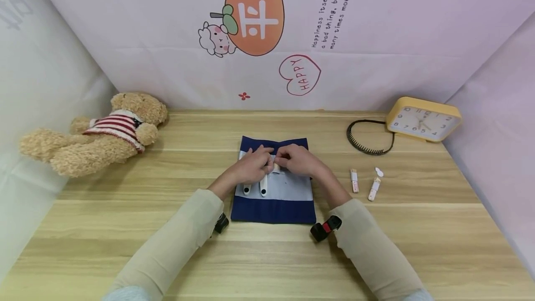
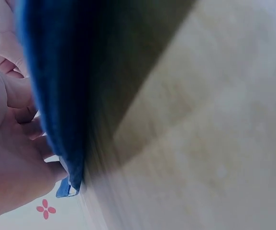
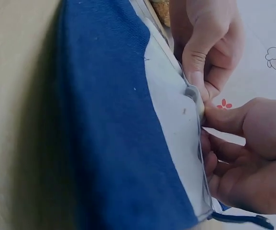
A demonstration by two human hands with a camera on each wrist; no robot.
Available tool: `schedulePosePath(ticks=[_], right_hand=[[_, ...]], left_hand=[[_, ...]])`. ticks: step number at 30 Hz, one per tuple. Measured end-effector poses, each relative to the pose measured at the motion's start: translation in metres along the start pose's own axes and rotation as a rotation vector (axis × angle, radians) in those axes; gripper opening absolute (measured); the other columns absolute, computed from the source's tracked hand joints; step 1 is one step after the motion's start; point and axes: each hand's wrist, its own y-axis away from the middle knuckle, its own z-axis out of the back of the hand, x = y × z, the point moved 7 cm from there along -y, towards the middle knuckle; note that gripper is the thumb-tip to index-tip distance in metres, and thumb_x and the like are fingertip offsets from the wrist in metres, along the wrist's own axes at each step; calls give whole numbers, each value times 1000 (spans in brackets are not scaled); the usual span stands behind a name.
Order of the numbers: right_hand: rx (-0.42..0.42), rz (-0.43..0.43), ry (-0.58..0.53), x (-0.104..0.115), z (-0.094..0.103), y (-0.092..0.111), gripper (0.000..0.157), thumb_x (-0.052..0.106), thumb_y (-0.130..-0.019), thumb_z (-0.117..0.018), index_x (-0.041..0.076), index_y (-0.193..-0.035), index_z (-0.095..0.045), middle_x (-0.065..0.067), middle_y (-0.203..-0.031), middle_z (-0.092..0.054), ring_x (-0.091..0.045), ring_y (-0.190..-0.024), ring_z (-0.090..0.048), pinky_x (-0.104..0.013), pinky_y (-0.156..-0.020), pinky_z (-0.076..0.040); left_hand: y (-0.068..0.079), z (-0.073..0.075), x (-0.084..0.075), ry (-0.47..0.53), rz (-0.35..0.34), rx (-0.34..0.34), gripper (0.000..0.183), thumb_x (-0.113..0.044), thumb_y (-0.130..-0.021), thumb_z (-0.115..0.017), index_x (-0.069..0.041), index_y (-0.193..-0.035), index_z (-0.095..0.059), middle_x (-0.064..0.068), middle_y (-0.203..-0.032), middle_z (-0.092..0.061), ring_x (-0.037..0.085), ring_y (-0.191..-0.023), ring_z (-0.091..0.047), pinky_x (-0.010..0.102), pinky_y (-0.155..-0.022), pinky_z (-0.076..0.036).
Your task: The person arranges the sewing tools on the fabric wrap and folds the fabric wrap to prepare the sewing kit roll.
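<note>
The left hand point(image 1: 256, 164) and right hand point(image 1: 297, 159) meet over the upper half of a cloth holder point(image 1: 271, 210), their fingertips close together at the lip of its pocket. The left hand pinches that lip between thumb and finger; the right hand has its thumb against its fingers around a small cream piece point(image 1: 277, 167) at the pocket's mouth, most of it hidden by the fingers. The one holder lies open on the bench point(image 1: 267, 264), directly under both hands and between the forearms. It is a roughly rectangular piece, navy along its top and bottom, with a broad pale grey-white band across the middle; its upper edge is slightly wavy, and the right wrist view shows a grained navy surface, small specks on the pale cloth and one thin dark blue strap point(image 3: 240, 219) at a corner. Two white handles, a left one point(image 1: 246, 189) and a right one point(image 1: 264, 188), each with a black dot near its lower end, lie side by side on the pale band below the left hand. Each sleeve is beige, and there is a dark device at each wrist. To the right of the holder are two small white-and-pink pieces, a nearer one point(image 1: 374, 189) and a farther one point(image 1: 354, 180), with one white scrap point(image 1: 379, 172) just beyond the nearer. Farther back are one black toothed hairband point(image 1: 368, 150) and one yellow clock point(image 1: 424, 120); one teddy bear point(image 1: 100, 152) in a striped top lies at the left.
</note>
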Motion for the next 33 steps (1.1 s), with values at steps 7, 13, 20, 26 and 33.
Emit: schedulePosePath(ticks=[7,13,20,26,33], right_hand=[[21,41,-13,0,1,1,18,13,-102,-61,9,-87,-70,1,-76,-56,-16,-66,-50,-29,-62,-38],[16,25,25,1,1,1,25,14,-104,-58,8,-82,-67,1,-69,-53,-14,-59,-48,-28,-59,-38],[41,89,-24,-2,1,1,17,9,-102,-61,8,-89,-73,1,-74,-58,-15,-64,-50,-29,-62,-40],[6,19,9,0,-2,0,26,14,-103,-59,8,-80,-69,2,-65,-53,-13,-57,-47,-27,-56,-37],[33,33,5,0,-1,-2,25,12,-103,-60,8,-81,-69,2,-66,-55,-13,-58,-48,-27,-58,-38]], left_hand=[[0,-1,-2,-48,5,4,23,-5,-107,-43,-6,-87,-54,23,-159,-32,43,-152,-7,60,-119,0],[0,-1,-2,-63,18,10,21,-3,-106,-41,-7,-89,-52,22,-160,-30,42,-152,-7,59,-120,0],[0,-2,-3,-83,22,27,23,5,-100,-41,-7,-83,-51,21,-159,-31,43,-152,-7,60,-119,0],[1,-1,-2,-84,30,29,20,3,-101,-42,-7,-87,-51,20,-160,-30,41,-153,-6,58,-120,0],[0,-2,-1,-88,33,35,20,4,-100,-42,-8,-87,-50,19,-162,-28,40,-153,-4,57,-121,1]])
